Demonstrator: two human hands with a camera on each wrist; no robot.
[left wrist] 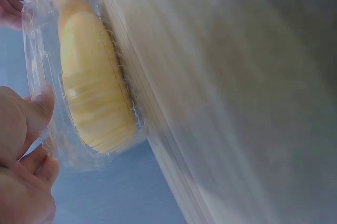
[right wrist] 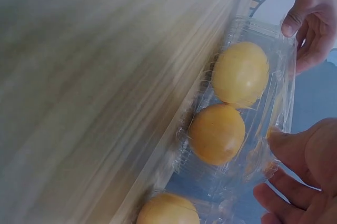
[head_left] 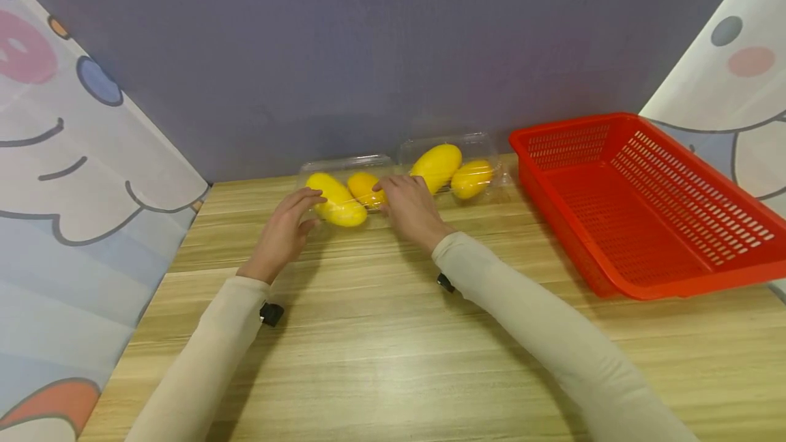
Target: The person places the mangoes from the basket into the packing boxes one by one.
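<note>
A clear plastic box (head_left: 319, 168) stands by the back wall with a large oblong yellow fruit (head_left: 336, 200) and a smaller, rounder orange-yellow fruit (head_left: 362, 186) inside. My left hand (head_left: 284, 229) is at its left front corner; in the left wrist view the thumb and fingers pinch its rim. At the right front corner is my right hand (head_left: 410, 209), its thumb (right wrist: 287, 147) and fingers holding the rim from either side. To the right, close beside it, stands a second clear plastic box (head_left: 475, 146) with a large yellow fruit (head_left: 439, 166) and a smaller one (head_left: 471, 179).
A red perforated basket (head_left: 589, 247) stands on the right part of the wood-grain table (head_left: 368, 353). Behind the boxes rises a dark grey-blue wall (head_left: 368, 53). Printed cartoon panels (head_left: 67, 176) flank the table on both sides.
</note>
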